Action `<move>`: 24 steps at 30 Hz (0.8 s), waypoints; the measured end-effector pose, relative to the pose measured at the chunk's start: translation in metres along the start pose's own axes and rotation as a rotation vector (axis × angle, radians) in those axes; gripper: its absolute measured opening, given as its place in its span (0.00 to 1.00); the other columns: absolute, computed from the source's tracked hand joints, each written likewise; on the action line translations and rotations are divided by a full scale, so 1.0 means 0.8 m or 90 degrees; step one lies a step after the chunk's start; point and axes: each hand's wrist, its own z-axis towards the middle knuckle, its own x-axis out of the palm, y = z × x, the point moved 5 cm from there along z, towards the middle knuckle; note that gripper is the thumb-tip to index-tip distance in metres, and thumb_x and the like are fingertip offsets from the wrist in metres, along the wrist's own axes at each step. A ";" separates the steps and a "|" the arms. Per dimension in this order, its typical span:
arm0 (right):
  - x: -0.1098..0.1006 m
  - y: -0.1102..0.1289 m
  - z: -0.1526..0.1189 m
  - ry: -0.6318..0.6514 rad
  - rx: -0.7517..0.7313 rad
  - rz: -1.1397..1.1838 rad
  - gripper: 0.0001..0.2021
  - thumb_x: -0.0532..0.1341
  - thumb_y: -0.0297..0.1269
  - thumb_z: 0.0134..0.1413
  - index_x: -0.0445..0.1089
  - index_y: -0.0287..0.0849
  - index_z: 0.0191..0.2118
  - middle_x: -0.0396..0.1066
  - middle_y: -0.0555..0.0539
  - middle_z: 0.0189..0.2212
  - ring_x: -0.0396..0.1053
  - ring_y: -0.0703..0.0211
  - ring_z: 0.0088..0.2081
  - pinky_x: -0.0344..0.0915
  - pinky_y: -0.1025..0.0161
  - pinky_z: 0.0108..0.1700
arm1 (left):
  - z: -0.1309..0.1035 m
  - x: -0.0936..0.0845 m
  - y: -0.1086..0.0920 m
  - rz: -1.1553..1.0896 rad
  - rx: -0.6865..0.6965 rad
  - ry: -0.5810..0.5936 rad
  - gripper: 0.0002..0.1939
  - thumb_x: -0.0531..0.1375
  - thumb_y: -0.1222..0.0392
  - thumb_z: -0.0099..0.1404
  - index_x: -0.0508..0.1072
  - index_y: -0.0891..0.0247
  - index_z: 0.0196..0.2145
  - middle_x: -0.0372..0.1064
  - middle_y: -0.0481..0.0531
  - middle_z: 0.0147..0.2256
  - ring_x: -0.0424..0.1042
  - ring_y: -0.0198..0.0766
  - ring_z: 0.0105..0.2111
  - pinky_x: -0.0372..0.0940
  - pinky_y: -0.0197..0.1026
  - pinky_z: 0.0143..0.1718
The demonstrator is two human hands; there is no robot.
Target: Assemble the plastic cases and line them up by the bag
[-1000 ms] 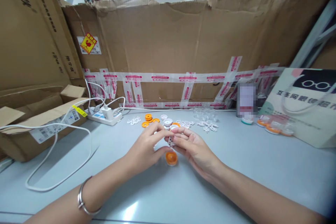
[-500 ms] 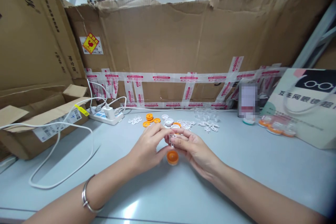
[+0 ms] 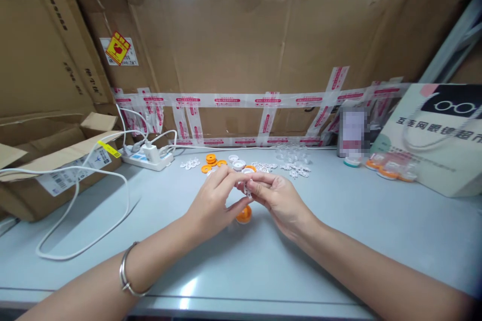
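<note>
Between my two hands is a small white plastic piece with holes [image 3: 247, 189], partly covered by fingers. My right hand [image 3: 280, 200] pinches it between thumb and fingers. The fingertips of my left hand [image 3: 213, 203] close on its other side, thumb below and index finger above. Just beneath them an orange round cup-like part with a pale rim [image 3: 244, 215] rests on the table. Behind my hands lie orange discs [image 3: 211, 159], white round rings [image 3: 238, 165] and a pile of small white pieces [image 3: 265, 167].
Clear plastic covers [image 3: 291, 152] stand at the back, with more white pieces [image 3: 296, 170] before them. Assembled orange-and-clear items [image 3: 389, 169] sit by a paper bag [image 3: 433, 145] on the right. A power strip [image 3: 148, 158], looping white cable [image 3: 126, 195] and open carton [image 3: 56, 160] occupy the left.
The view has tipped slightly downward, so the scene sits higher. In my fingers the white piece has turned and tilted a little. The orange cup-like part stays below my hands.
</note>
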 end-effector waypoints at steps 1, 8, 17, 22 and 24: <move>0.000 0.001 -0.001 -0.006 0.000 -0.004 0.11 0.69 0.38 0.37 0.76 0.40 0.30 0.74 0.47 0.25 0.69 0.60 0.32 0.64 0.64 0.35 | 0.000 0.000 -0.001 -0.002 0.002 -0.004 0.13 0.59 0.67 0.60 0.66 0.61 0.44 0.61 0.50 0.32 0.63 0.37 0.35 0.62 0.40 0.36; 0.007 0.002 -0.007 0.050 0.007 0.036 0.09 0.68 0.38 0.40 0.75 0.41 0.30 0.72 0.49 0.26 0.68 0.62 0.32 0.64 0.66 0.35 | -0.001 -0.003 -0.001 -0.031 0.017 -0.025 0.14 0.60 0.66 0.59 0.65 0.61 0.44 0.62 0.49 0.33 0.63 0.36 0.34 0.62 0.40 0.37; -0.001 -0.011 0.000 0.150 0.070 0.140 0.10 0.64 0.34 0.48 0.74 0.43 0.39 0.75 0.48 0.34 0.71 0.65 0.37 0.65 0.68 0.45 | -0.001 -0.010 0.013 -0.055 0.006 -0.022 0.16 0.60 0.64 0.59 0.65 0.59 0.46 0.62 0.51 0.37 0.63 0.38 0.37 0.62 0.43 0.39; -0.002 -0.010 0.001 0.131 0.074 0.168 0.09 0.66 0.32 0.44 0.74 0.42 0.36 0.74 0.50 0.34 0.70 0.67 0.36 0.66 0.68 0.42 | -0.001 -0.010 0.011 -0.043 0.005 -0.028 0.16 0.60 0.64 0.59 0.65 0.60 0.45 0.64 0.52 0.38 0.63 0.39 0.39 0.62 0.43 0.40; -0.002 -0.010 0.001 0.123 0.075 0.175 0.10 0.67 0.32 0.43 0.73 0.42 0.36 0.73 0.50 0.33 0.69 0.67 0.35 0.66 0.68 0.41 | -0.001 -0.009 0.010 -0.051 0.003 -0.020 0.15 0.60 0.64 0.59 0.65 0.61 0.45 0.65 0.51 0.37 0.63 0.38 0.38 0.61 0.42 0.40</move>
